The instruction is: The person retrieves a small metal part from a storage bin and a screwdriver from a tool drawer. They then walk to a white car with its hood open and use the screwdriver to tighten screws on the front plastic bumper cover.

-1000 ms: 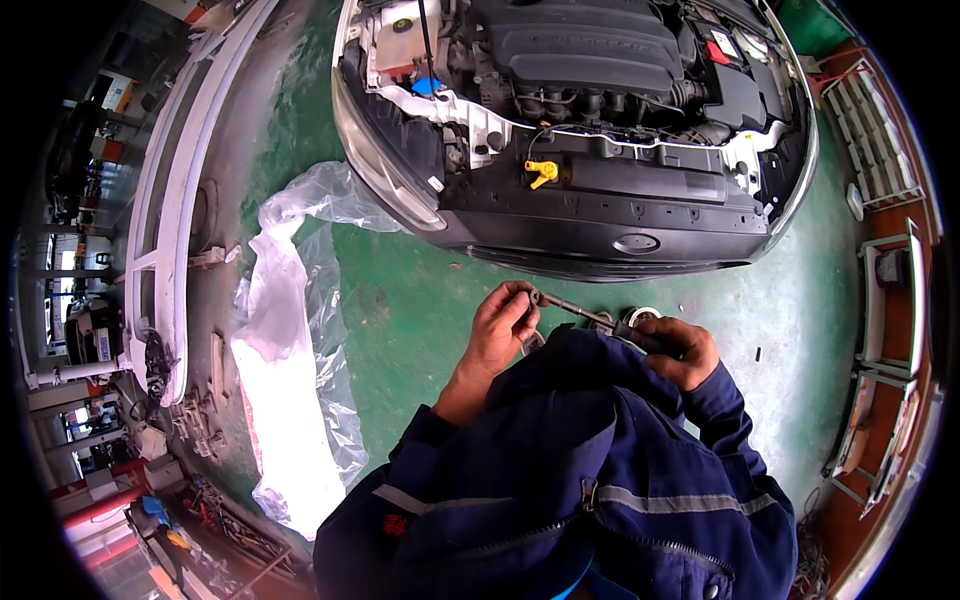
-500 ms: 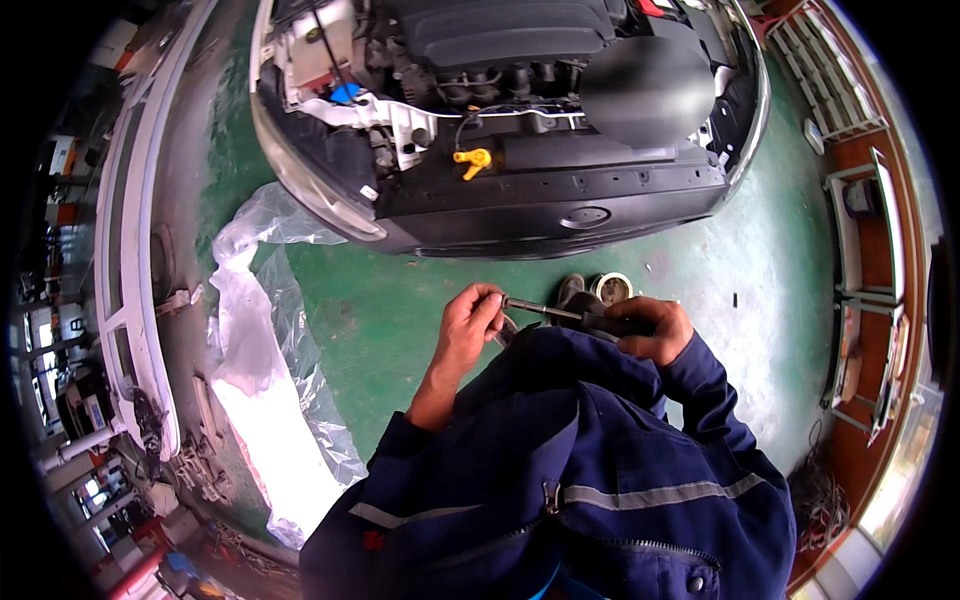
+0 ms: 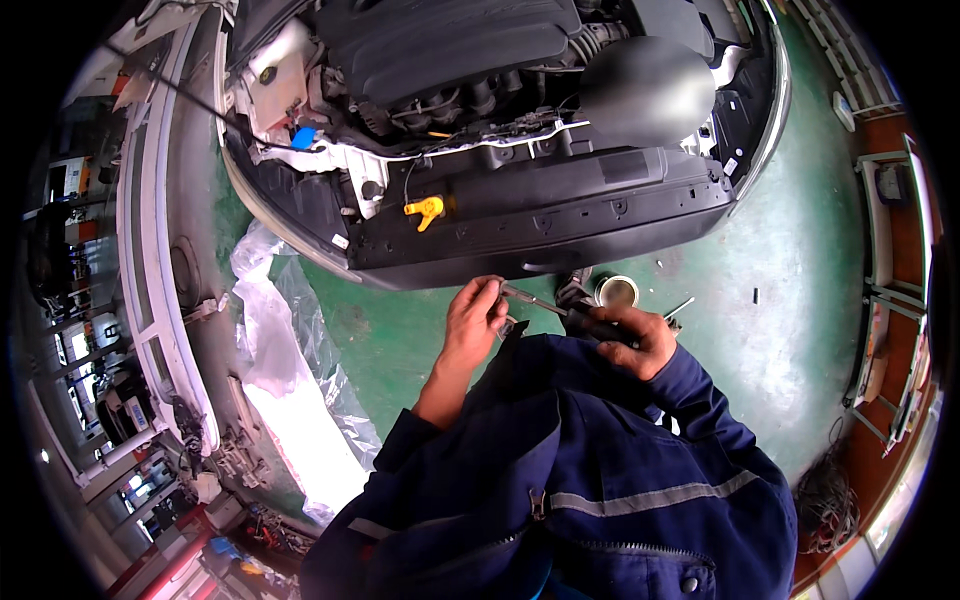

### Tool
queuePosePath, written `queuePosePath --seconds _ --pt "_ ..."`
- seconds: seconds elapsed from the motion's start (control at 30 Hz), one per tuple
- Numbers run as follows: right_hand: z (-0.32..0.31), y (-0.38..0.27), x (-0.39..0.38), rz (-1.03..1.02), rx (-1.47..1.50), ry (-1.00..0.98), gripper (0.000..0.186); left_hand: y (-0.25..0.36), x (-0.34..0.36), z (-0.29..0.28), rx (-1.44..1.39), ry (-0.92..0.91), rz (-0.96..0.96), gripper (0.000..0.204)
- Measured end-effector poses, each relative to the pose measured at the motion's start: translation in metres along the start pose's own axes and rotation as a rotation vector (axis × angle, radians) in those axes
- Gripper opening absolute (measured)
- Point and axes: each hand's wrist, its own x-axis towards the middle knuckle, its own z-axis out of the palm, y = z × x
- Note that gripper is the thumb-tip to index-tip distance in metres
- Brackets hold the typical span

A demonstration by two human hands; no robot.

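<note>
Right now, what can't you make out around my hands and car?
Head view:
Slim dark-handled metal tool: tip covered by left fingers, handle's end by right hand.
Black plastic engine cover: cut off by the top edge.
Part of the dark, open engine bay: hidden by a round grey blur.

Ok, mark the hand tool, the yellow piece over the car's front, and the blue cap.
Hand tool [image 3: 583,322]: head view, on its dark handle.
Yellow piece [image 3: 428,208]: head view, on its middle.
Blue cap [image 3: 303,138]: head view, mid-surface.
</note>
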Motion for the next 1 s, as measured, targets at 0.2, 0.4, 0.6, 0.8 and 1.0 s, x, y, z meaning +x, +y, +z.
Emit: queuePosePath --seconds 0.2,0.4,0.6,0.8,1.0 --pt "-0.019 0.007 0.022 -0.103 -0.263 0.171 0.049 -0.034 0.077 0.047 0.008 0.223 -0.136 0.016" --pt "-0.010 0.019 0.043 -0.026 -0.384 0.278 0.049 -0.050 0.108 0.061 0.167 0.330 -0.153 0.021" --pt "0.008 0.019 0.052 0.075 -0.352 0.357 0.047 -0.035 0.114 0.064 0.405 0.249 -0.184 0.025" --pt "0.035 0.015 0.064 0.103 -0.422 0.447 0.049 -0.029 0.118 0.055 0.530 0.144 -0.146 0.030" --pt "0.064 -0.003 0.080 0.225 -0.550 0.506 0.049 -0.017 0.111 0.045 0.636 0.005 -0.116 0.029"
